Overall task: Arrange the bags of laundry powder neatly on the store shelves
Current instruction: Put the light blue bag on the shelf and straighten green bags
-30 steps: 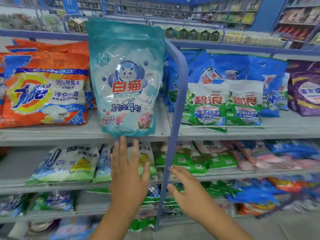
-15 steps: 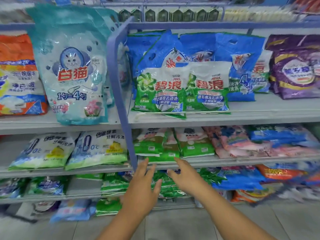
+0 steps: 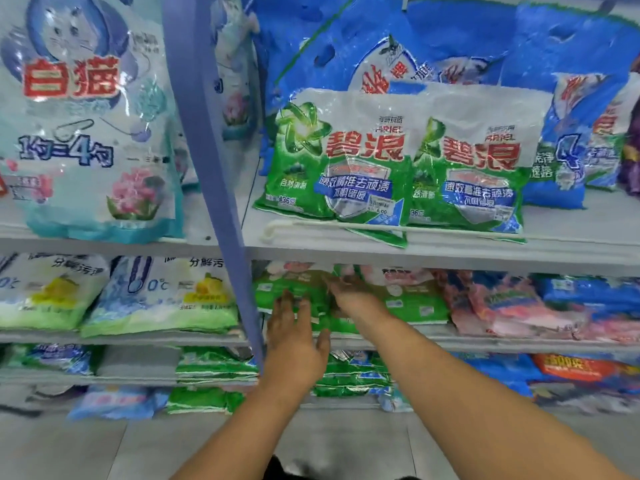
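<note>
Green laundry powder bags (image 3: 408, 301) lie flat on the middle shelf, right of the blue shelf post (image 3: 221, 202). My left hand (image 3: 294, 337) reaches to their front left edge with fingers spread and straight. My right hand (image 3: 349, 296) lies over the green bags with fingers extended, blurred by motion. Whether either hand touches a bag is unclear. Two green and white bags (image 3: 398, 168) stand at the front of the upper shelf, with blue bags (image 3: 467, 50) behind. A tall teal bag with a cat picture (image 3: 86, 126) stands on the upper shelf at left.
Pink bags (image 3: 512, 306) and blue bags (image 3: 588, 292) lie right of the green ones. White and green bags (image 3: 156, 299) lie left of the post. Lower shelves hold more green bags (image 3: 214, 365) and an orange bag (image 3: 571, 368). Grey tiled floor (image 3: 104, 452) is below.
The view has moved in close and to the right. Both hands have advanced from below the shelf edge onto the green bags on the middle shelf.
</note>
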The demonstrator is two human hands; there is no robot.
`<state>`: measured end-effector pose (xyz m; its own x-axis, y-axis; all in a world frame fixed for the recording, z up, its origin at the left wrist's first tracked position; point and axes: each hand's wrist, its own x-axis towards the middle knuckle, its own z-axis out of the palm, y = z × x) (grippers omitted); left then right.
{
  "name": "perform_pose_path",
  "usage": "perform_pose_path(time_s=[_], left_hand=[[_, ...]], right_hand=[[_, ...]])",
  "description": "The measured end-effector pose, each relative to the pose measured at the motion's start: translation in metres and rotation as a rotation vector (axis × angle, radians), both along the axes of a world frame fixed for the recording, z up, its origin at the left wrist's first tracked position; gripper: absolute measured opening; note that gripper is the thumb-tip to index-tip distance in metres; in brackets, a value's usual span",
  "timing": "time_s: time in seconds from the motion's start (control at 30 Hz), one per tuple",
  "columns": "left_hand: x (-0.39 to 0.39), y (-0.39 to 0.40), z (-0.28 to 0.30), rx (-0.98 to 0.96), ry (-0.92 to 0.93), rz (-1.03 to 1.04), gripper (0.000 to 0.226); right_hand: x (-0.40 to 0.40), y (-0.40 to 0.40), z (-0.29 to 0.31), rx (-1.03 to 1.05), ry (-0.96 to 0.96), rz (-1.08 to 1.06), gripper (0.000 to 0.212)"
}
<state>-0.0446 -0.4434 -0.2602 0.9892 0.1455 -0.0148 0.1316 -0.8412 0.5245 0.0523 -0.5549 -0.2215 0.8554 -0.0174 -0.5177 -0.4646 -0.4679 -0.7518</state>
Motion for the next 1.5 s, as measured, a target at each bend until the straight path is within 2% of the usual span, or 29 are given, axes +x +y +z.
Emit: perform_pose_path(time_s=[0.07,0.13,0.17,0.27,0.37,0.47,0.6,0.67,0.7,0.77,0.83,0.97,1.07,1.17,1.23,1.3,1.5], left_hand=[[0.002,-0.001,-0.009,-0.021,-0.056,0.037,0.066],[0.001,-0.003,-0.011,-0.032,-0.144,0.068,0.058],[0.001,-0.004,-0.011,-0.037,-0.19,0.086,0.054],[0.008,-0.002,-0.005,-0.033,-0.259,0.126,0.039],[0.024,0.003,0.008,-0.029,-0.229,0.141,0.045],[0.04,0.002,0.021,-0.015,-0.098,0.155,0.049],[0.044,-0.014,0.015,0.093,0.095,0.151,0.057],[0.042,-0.016,0.013,0.127,0.142,0.185,0.056],[0.043,-0.014,0.015,0.133,0.173,0.203,0.056],[0.049,-0.012,0.024,0.191,0.201,0.205,0.055],[0.056,-0.009,0.026,0.289,0.198,0.121,0.057],[0.06,-0.002,0.013,0.275,0.197,-0.027,0.073],[0.058,0.002,0.004,0.27,0.218,-0.037,0.065],[0.058,0.002,0.0,0.272,0.208,-0.028,0.078],[0.058,0.002,-0.003,0.278,0.183,-0.046,0.085],[0.057,0.002,0.003,0.261,0.235,-0.048,0.085],[0.058,-0.002,0.027,0.201,0.348,-0.065,0.062]], right_hand=[[0.012,0.01,-0.003,-0.004,-0.014,-0.007,0.06],[0.018,0.016,-0.004,0.0,-0.017,-0.015,0.072],[0.022,0.015,-0.009,0.013,-0.022,-0.008,0.07],[0.03,0.006,-0.021,0.06,-0.045,0.028,0.031],[0.032,-0.018,-0.01,0.121,-0.08,0.023,0.02],[0.029,-0.053,0.004,0.224,0.024,0.028,0.009],[0.027,-0.074,-0.006,0.061,-0.044,0.143,0.011],[0.032,-0.06,-0.015,-0.056,-0.086,0.161,0.036],[0.035,-0.053,-0.02,-0.065,-0.108,0.171,0.041],[0.038,-0.047,-0.025,-0.032,-0.191,0.207,0.04],[0.045,-0.049,-0.036,-0.048,-0.258,0.242,0.04],[0.057,-0.049,-0.043,-0.13,-0.36,0.304,0.042],[0.047,-0.043,-0.04,-0.222,-0.314,0.259,0.037],[0.007,-0.044,-0.036,-0.367,-0.339,0.387,0.05],[-0.007,-0.049,-0.032,-0.356,-0.305,0.439,0.051],[-0.009,-0.055,-0.021,-0.356,-0.26,0.443,0.052],[-0.029,-0.074,0.023,-0.392,-0.154,0.465,0.063]])
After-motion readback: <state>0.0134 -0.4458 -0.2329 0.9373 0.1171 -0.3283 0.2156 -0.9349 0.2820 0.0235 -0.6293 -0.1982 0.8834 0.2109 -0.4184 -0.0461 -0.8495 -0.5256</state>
